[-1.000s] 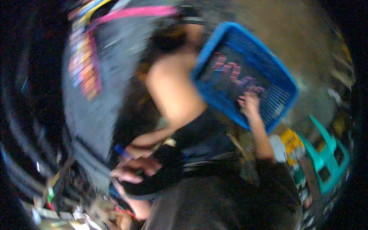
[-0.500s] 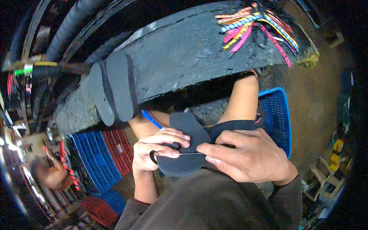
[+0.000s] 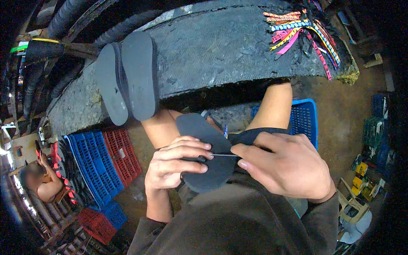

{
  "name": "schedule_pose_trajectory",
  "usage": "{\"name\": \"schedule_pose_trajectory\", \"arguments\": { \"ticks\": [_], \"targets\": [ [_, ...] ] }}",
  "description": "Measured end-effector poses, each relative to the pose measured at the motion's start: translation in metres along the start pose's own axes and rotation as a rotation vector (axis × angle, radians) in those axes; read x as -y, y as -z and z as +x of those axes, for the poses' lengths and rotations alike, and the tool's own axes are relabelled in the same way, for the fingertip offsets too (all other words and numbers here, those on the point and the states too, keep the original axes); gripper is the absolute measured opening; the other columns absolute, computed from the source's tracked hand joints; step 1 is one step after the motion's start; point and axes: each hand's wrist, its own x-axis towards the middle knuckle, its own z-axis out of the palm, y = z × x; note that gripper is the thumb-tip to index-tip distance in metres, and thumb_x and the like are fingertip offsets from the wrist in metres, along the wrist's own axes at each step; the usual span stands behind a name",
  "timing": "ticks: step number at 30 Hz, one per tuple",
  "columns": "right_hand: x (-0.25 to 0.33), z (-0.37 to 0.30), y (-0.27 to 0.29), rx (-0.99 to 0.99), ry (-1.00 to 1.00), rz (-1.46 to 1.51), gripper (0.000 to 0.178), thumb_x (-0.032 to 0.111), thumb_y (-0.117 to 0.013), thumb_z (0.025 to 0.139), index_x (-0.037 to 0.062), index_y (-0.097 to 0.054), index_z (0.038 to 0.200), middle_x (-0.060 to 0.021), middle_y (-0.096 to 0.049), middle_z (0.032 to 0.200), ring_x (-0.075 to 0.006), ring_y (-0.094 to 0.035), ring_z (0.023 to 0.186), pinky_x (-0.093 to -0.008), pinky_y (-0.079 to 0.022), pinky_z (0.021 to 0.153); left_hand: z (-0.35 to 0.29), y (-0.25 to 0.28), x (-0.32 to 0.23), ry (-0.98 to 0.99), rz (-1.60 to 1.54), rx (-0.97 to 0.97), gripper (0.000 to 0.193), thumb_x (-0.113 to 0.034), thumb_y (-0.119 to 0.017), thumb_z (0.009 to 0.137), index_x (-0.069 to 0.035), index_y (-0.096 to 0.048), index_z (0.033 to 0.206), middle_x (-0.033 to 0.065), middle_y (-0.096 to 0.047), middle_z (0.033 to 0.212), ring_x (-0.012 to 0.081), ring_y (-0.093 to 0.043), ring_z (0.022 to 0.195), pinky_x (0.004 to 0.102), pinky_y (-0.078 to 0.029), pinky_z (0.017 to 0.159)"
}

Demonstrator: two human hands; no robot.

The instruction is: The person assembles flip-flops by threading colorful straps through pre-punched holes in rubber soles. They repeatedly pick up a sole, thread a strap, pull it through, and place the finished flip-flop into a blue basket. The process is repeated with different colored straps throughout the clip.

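Observation:
Across my lap lies a dark flip-flop sole (image 3: 199,127), tilted, its rounded lower end against my shirt. My left hand (image 3: 174,163) is closed round its left edge, fingers lying over the top face. From the other side my right hand (image 3: 284,165) pinches a thin metal rod (image 3: 224,155) that lies across the sole, its other end close to my left fingertips. Whether the rod passes into the sole I cannot tell. A small piece with blue on it (image 3: 225,131) shows just beyond the sole's right edge.
Ahead stands a dark rubber-topped bench (image 3: 204,55) with two stacks of soles (image 3: 139,76) and a bundle of colourful straps (image 3: 304,34). A blue basket (image 3: 307,121) sits by my right leg. Blue crates (image 3: 95,168) and red crates (image 3: 121,155) stand left, near another person (image 3: 44,185).
The sole has turned slightly and lies flatter. A black loop by my left fingers no longer shows, nor does the blue stick beyond that hand. The view has shifted a little.

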Motion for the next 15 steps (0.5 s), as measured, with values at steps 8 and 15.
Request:
{"name": "schedule_pose_trajectory", "arguments": {
  "ticks": [8, 15],
  "targets": [
    [-0.034, 0.014, -0.071, 0.490, -0.301, 0.656, 0.039, 0.029, -0.087, 0.086, 0.0030, -0.074, 0.112, -0.0009, -0.069, 0.080, -0.0058, -0.061, 0.074, -0.0263, -0.051, 0.068, -0.071, 0.022, -0.023, -0.051, -0.262, -0.949, 0.057, 0.009, -0.068, 0.090, -0.012, -0.054, 0.141, 0.0176, -0.066, 0.130, 0.0387, -0.063, 0.124, 0.0603, -0.047, 0.110],
    [-0.012, 0.117, -0.173, 0.058, -0.391, 1.757, 0.056, 0.050, -0.048, 0.108, 0.0016, -0.063, 0.133, 0.0005, -0.056, 0.075, -0.0050, -0.045, 0.046, -0.0218, -0.039, 0.040, -0.115, 0.028, -0.036, -0.142, -0.345, -0.844, 0.019, -0.009, -0.066, 0.099, -0.016, -0.062, 0.116, 0.0102, -0.068, 0.124, 0.0433, -0.065, 0.118, 0.0763, -0.037, 0.107]
  ]
}}
